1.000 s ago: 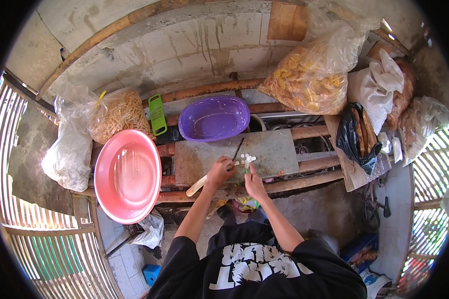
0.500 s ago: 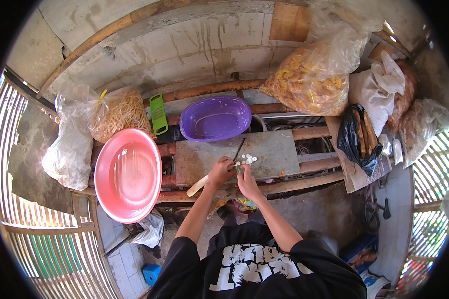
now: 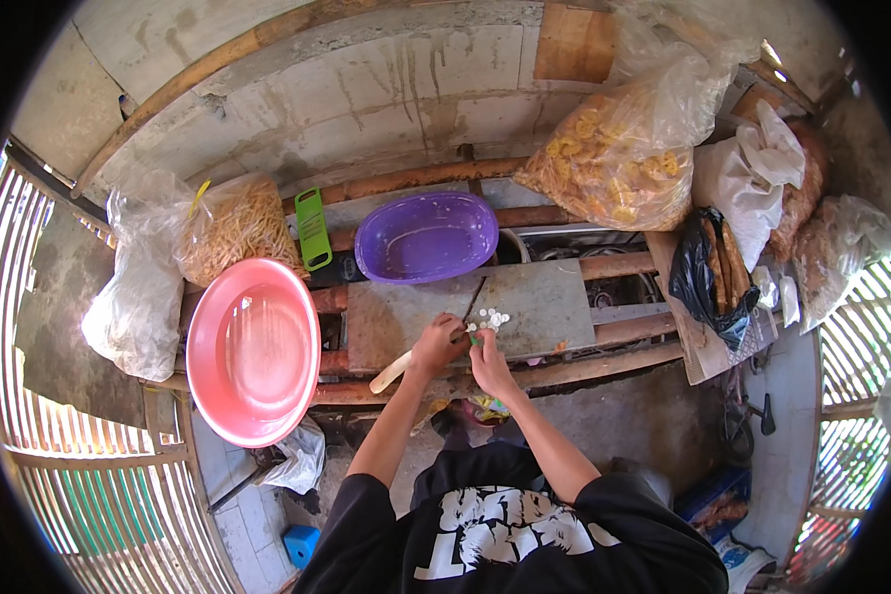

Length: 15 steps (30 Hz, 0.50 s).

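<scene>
Our left fingers [image 3: 447, 325] grip a pale stick [image 3: 393, 372] (apparently much uncut), our right fingers [image 3: 489, 346] something green [image 3: 476, 339], white slices [image 3: 489, 319] at their twelve o'clock.

Left hand [image 3: 438, 345], right hand [image 3: 490, 364], white slices [image 3: 491, 319], perhaps green handle [image 3: 476, 340]

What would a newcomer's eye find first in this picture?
Probably the pink basin at the left, then the purple tub near the middle. The big bag of yellow pieces at the upper right also stands out. White slices lie on the grey board, just beyond the right hand.
</scene>
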### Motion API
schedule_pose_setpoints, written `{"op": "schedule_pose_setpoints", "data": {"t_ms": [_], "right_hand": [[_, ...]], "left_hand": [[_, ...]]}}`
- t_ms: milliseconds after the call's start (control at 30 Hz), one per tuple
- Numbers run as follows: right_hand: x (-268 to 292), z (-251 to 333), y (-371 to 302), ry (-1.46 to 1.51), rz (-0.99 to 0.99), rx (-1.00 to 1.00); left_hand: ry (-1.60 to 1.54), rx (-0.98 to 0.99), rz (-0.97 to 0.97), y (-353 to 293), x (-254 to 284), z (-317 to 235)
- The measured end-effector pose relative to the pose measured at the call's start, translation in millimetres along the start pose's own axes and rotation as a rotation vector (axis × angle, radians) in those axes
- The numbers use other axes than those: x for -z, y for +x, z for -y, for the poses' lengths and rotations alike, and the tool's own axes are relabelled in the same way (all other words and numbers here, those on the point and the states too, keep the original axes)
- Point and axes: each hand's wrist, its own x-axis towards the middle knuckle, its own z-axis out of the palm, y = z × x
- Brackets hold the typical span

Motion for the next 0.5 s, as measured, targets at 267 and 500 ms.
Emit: {"op": "schedule_pose_setpoints", "data": {"t_ms": [267, 500], "right_hand": [[-1.0, -3.0, 2.5, -0.006, 0.021, 0.013], [1.4, -13.3, 11.4, -0.038, 0.065, 0.037]], "left_hand": [[0.003, -0.032, -0.014, -1.0, -0.3, 3.0], [-0.014, -0.055, -0.015, 0.7, 1.6, -2.4]]}}
